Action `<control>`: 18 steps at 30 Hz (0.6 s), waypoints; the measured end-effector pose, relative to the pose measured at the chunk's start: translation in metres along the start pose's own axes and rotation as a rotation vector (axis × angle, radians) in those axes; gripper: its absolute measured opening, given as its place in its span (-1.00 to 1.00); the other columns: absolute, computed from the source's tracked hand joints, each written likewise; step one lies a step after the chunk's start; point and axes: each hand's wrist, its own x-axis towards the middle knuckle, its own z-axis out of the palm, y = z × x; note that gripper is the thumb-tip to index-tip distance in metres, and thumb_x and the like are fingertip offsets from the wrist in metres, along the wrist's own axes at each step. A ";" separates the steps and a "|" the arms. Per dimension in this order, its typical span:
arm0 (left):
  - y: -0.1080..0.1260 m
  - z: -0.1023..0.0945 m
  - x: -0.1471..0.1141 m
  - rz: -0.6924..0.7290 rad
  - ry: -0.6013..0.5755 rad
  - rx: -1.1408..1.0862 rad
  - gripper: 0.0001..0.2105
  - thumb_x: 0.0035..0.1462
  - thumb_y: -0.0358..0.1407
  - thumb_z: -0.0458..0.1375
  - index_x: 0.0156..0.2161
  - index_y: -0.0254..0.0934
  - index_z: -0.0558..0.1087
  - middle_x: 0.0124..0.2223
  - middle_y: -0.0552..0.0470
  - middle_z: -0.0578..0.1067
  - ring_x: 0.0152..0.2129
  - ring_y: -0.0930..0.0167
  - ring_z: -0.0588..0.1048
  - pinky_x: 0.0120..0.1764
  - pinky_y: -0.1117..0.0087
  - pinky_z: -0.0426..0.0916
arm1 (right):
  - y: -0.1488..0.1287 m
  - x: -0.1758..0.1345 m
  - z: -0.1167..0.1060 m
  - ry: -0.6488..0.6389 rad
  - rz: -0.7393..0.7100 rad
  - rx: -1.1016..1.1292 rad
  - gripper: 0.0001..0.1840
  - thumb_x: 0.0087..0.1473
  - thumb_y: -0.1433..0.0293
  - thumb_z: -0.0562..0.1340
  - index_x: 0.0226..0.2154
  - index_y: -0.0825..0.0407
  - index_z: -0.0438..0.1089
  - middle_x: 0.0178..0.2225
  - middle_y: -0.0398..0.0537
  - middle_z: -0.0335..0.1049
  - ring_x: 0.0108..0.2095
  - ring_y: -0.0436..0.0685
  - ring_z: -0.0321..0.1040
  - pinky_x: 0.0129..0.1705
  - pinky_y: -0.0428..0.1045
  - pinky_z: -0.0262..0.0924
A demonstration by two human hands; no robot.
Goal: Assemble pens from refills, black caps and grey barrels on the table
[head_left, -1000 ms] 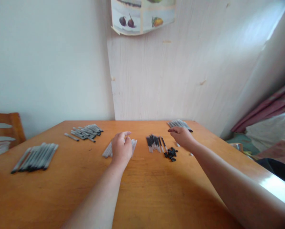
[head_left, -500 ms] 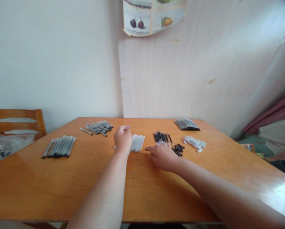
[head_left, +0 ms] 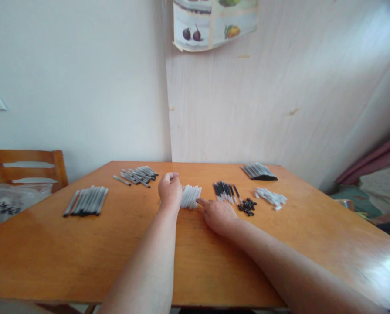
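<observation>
A row of clear-white plastic pen barrels lies in the middle of the table. My left hand is closed at its left side, thumb laid over curled fingers; whatever they hold is hidden. From the right, my right hand reaches in with its index finger stretched out, the tip at the right edge of the barrels. Nothing shows in it, and its other fingers are partly hidden. Just beyond that hand are dark-tipped pen refills and a little heap of small black plugs.
White caps are scattered on the right. Behind them is a stack of black-ended clear sticks. Two groups of black-ended pens lie left, one nearer, one farther. The wooden table meets the wall; a chair stands left.
My right hand has moved left and its index fingertip has come to the edge of the barrels. My left hand stays closed beside them. The whole view has shifted slightly.
</observation>
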 end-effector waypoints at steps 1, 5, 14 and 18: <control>0.000 -0.002 0.000 -0.005 0.000 0.009 -0.77 0.09 -0.33 -0.02 -0.22 -0.23 0.46 -0.24 0.02 0.56 -0.28 0.40 0.50 -0.20 0.39 0.35 | 0.002 -0.001 0.000 0.022 0.005 0.017 -0.48 0.19 0.37 -0.06 0.19 -0.16 0.18 -0.14 0.08 0.50 -0.19 0.24 0.46 -0.25 0.05 0.22; 0.004 -0.007 -0.003 0.052 -0.106 0.193 -0.76 0.10 -0.34 -0.01 -0.20 -0.24 0.48 -0.16 -0.05 0.56 -0.18 0.35 0.50 -0.12 0.35 0.33 | 0.012 -0.007 0.001 0.060 0.028 0.046 -0.52 0.19 0.35 -0.06 0.12 -0.11 0.27 -0.18 0.07 0.51 -0.19 0.22 0.45 -0.23 0.03 0.20; 0.004 -0.004 -0.030 0.413 -0.562 0.714 -0.60 0.22 -0.14 -0.11 0.09 -0.07 0.39 0.21 -0.04 0.33 0.20 0.10 0.18 0.18 -0.17 -0.11 | 0.021 -0.010 0.000 0.104 0.028 0.081 -0.56 0.20 0.29 -0.05 0.02 -0.09 0.39 -0.19 0.07 0.52 -0.16 0.21 0.44 -0.18 0.03 0.18; -0.003 -0.005 -0.032 0.339 -0.627 0.810 -0.55 0.24 -0.09 -0.18 0.17 0.02 0.29 0.30 0.06 0.19 0.27 0.07 -0.01 0.15 -0.32 -0.35 | 0.022 -0.010 0.001 0.105 0.021 0.096 -0.57 0.20 0.26 -0.04 -0.01 -0.09 0.41 -0.19 0.07 0.52 -0.16 0.21 0.44 -0.19 0.04 0.18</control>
